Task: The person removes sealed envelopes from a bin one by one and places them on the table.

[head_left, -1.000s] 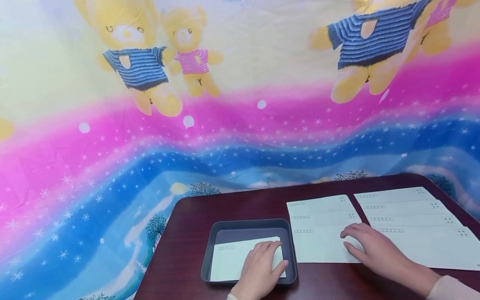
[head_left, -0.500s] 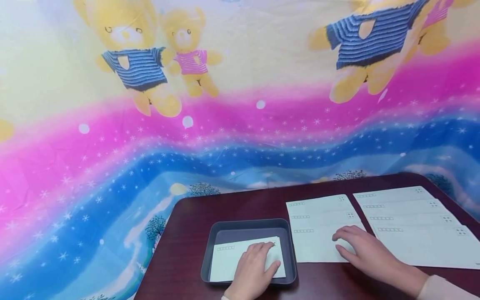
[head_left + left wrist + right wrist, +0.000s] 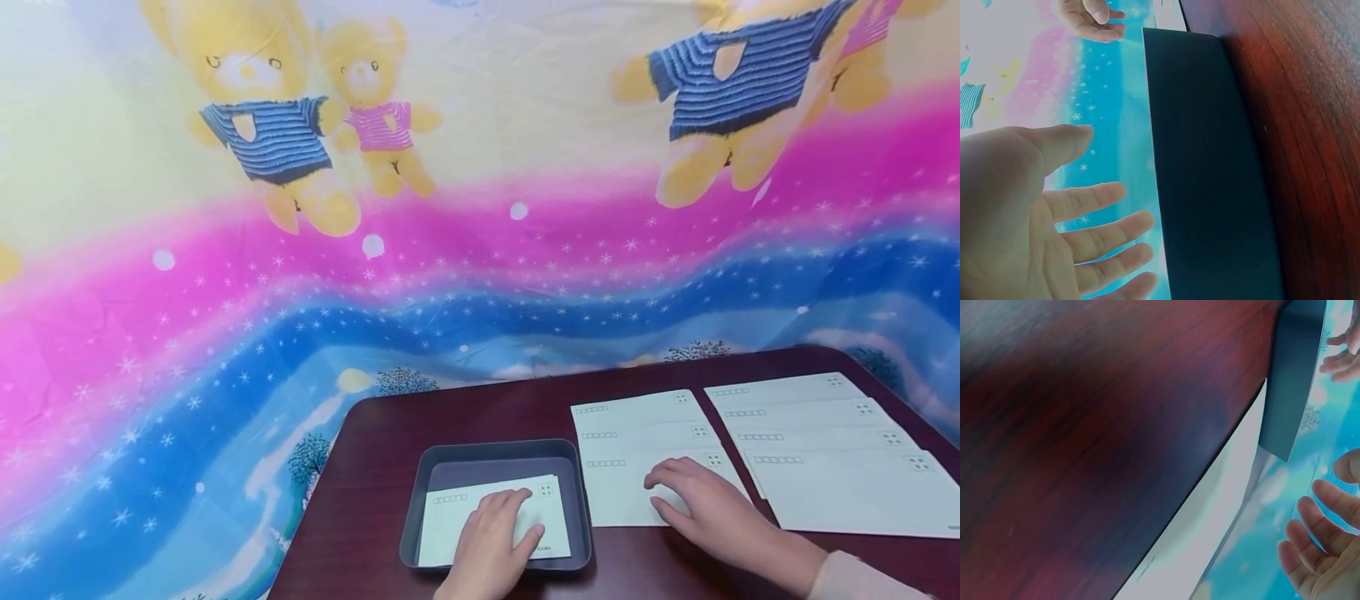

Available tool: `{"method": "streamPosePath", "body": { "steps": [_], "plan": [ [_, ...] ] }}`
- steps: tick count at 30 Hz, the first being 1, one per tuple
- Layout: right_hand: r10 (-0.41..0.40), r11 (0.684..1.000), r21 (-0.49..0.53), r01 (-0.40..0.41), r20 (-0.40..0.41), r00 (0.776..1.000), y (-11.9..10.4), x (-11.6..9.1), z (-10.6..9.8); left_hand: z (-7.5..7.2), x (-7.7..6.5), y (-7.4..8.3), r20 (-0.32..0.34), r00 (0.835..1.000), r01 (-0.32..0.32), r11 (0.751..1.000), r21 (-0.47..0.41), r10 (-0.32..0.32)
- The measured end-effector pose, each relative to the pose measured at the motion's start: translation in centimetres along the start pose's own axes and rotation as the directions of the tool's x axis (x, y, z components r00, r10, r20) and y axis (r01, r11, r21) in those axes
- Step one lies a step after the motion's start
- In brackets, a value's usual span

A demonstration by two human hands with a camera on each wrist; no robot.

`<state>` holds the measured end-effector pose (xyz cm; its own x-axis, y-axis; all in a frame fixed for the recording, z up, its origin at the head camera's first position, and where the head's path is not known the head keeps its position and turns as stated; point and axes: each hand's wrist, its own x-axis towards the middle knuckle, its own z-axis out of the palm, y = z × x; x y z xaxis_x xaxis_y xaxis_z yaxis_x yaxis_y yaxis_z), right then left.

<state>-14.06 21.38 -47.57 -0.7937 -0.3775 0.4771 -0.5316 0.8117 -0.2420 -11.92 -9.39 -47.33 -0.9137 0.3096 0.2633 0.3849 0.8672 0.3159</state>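
Observation:
In the head view, my left hand (image 3: 487, 533) is over the top envelope (image 3: 442, 533) in a dark grey tray (image 3: 495, 468). The left wrist view shows that hand (image 3: 1041, 250) above the tray's rim (image 3: 1210, 156), fingers spread and holding nothing. My right hand (image 3: 705, 508) hovers over the near part of three overlapping pale envelopes (image 3: 622, 492). Its fingers (image 3: 1316, 519) are loosely bent and apart from the paper in the right wrist view. The hand hides part of the nearest envelope. More than one envelope edge shows in the tray.
Several more overlapping envelopes (image 3: 855, 500) lie at the right of the dark red-brown table (image 3: 465, 417). The tray stands left of both groups, close to the middle one. Behind the table hangs a cloth (image 3: 465, 250) printed with bears.
Both hands have drifted left. The left hand has uncovered the printed square at the tray envelope's right corner. The right hand has uncovered the nearest middle envelope's square. The envelopes stay put.

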Motion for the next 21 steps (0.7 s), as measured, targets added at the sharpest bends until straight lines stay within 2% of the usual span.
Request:
{"method": "streamPosePath", "body": {
  "steps": [10, 21],
  "plan": [
    [-0.015, 0.999, 0.046, 0.014, 0.018, 1.0, -1.1, 0.4, 0.9, -0.2, -0.4, -0.8, -0.021, 0.999, 0.024, 1.0, 0.0, -0.024],
    [0.019, 0.996, 0.088, -0.027, 0.09, 0.996, -2.4, 1.0, 1.5, -0.2, -0.9, -1.9, -0.052, 0.997, 0.051, 0.999, 0.01, -0.05]
  ]
}}
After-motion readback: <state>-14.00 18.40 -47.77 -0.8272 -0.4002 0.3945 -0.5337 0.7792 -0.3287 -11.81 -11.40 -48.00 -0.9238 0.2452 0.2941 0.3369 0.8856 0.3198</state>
